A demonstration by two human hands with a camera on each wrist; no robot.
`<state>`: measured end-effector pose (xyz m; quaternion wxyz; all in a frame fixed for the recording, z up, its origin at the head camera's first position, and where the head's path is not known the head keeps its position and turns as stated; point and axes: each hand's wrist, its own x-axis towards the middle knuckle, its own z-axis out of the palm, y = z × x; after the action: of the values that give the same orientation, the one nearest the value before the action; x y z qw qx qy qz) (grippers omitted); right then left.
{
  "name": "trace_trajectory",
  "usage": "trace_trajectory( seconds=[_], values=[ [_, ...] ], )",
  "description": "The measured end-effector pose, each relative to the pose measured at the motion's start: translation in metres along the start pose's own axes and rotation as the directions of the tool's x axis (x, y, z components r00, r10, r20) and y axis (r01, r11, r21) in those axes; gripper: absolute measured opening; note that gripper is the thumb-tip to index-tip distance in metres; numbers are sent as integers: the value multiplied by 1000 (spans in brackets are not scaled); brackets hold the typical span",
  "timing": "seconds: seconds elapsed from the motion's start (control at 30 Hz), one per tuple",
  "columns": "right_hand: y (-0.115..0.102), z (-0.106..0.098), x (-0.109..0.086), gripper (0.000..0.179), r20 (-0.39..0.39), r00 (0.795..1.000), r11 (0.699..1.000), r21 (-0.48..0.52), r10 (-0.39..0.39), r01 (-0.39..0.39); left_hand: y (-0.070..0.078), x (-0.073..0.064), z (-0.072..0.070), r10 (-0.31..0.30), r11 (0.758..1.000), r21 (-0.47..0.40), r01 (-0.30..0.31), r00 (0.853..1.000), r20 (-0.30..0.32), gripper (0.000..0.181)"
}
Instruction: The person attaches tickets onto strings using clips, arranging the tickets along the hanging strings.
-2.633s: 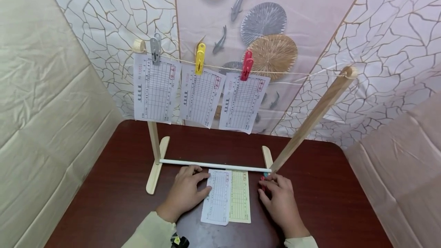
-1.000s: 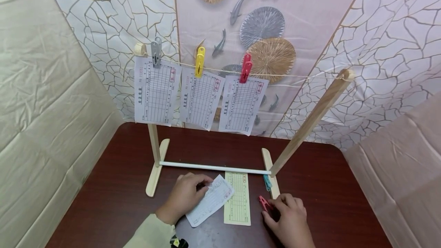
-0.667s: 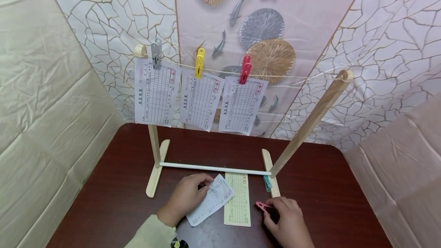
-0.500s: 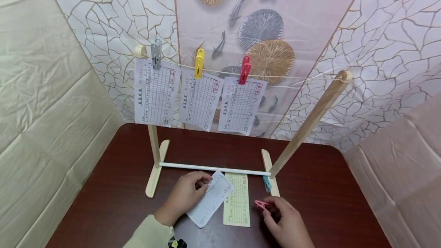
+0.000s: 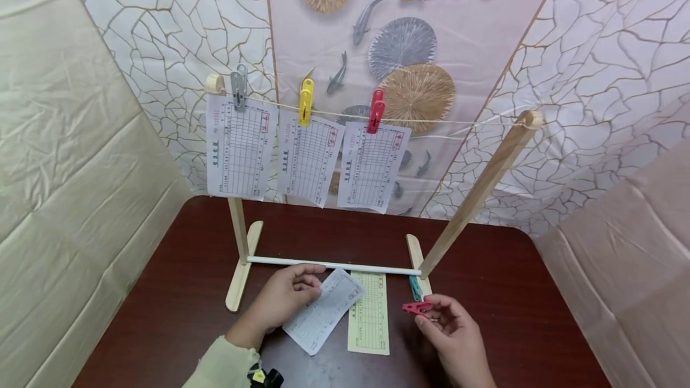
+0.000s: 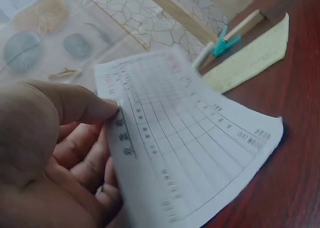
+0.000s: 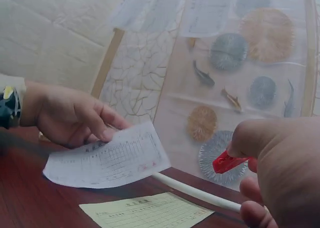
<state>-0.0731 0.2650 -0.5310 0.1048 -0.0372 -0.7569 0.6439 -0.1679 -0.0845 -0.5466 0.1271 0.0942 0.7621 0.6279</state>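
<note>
My left hand (image 5: pixel 288 295) pinches a white printed form (image 5: pixel 325 311) by its left long edge, thumb on top. In the right wrist view the form (image 7: pixel 110 158) is raised off the table and bends slightly. My right hand (image 5: pixel 454 334) holds a red clothespin (image 5: pixel 417 308) between thumb and fingers, lifted near the rack's right foot. A yellow-green form (image 5: pixel 369 316) lies on the table, its upper left corner overlapped by the white one in the head view. Beside the right foot sits a teal clothespin (image 5: pixel 415 287).
A wooden rack with a string (image 5: pixel 447 121) stands behind my hands. Three white forms hang from it under grey (image 5: pixel 239 90), yellow (image 5: pixel 305 102) and red (image 5: pixel 375 111) clothespins. A white rod (image 5: pixel 334 265) joins the rack's feet low across the table (image 5: pixel 178 292).
My left hand has taken up the white form, turned it slantwise and raised it. My right hand has picked up the red clothespin, drawn it toward me, then lifted it.
</note>
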Motion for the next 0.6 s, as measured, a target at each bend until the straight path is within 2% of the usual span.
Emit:
trace_trajectory(
  seconds=[0.13, 0.3, 0.37, 0.47, 0.6],
  values=[
    [0, -2, 4, 42, 3, 1000, 993, 114, -12, 12, 5, 0, -1, -15, 1000, 18, 16, 1000, -18, 30],
    [3, -6, 10, 37, 16, 997, 981, 182, -69, 65, 8, 0, -3, -10, 996, 92, 15, 999, -51, 19],
    [1, -9, 12, 36, 27, 994, 980, 171, -105, 99, 9, 0, -4, -6, 994, 111, 13, 998, -60, 16],
    [-10, -14, 17, 34, 41, 983, 979, 104, -178, 173, 13, -1, -5, -10, 991, 130, 20, 997, -73, 13],
    [-38, -23, 26, 28, 68, 962, 963, -23, -266, 268, 25, -1, -4, 23, 983, 186, -6, 996, -88, 8]
  ],
)
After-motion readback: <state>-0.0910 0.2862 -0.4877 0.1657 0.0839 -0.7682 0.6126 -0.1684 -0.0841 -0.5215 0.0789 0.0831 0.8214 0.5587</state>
